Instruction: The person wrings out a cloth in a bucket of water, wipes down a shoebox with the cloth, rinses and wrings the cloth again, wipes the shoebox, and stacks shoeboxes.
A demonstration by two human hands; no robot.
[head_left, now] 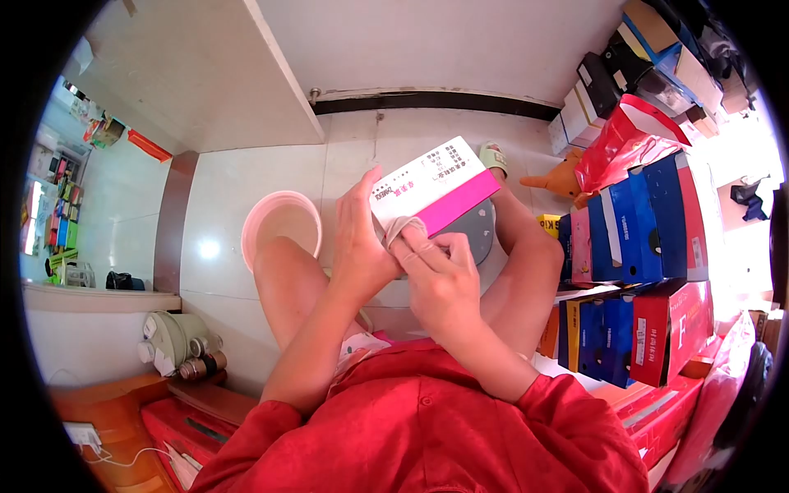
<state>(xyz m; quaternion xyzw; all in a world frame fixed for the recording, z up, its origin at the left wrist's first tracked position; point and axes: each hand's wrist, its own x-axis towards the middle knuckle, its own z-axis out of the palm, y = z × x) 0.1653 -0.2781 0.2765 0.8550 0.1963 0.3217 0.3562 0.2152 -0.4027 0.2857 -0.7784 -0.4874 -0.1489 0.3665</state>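
Centrally, a white-and-magenta rectangular cardboard box (431,182) w/ dark & pink printing was held up, tilted, in front of the seated person, its far end angled to the right. The left hand (362,234) gripped the box at its near left, fingers stretched along that side; thumb mostly hidden. The right hand (440,275) was closed on a crumpled greyish-beige cloth (403,228), pressing it to the box's near end w/ fingers bent.

Left of the box, a round pink plastic bucket (247,226) stood on the pale glossy tile floor (214,185), next to the person's left knee. Under & behind the box was a dark grey speckled round surface (475,232); couldn't tell what exactly.

On the right, blue, red & yellow cardboard boxes (633,226) were piled up, w/ a shiny red bag (623,144) & an orange soft-looking toy (560,177) on their far side. Near left: a pale green rounded container (171,338), close to an orange-brown wooden table (123,415) w/ a white power strip (82,434).
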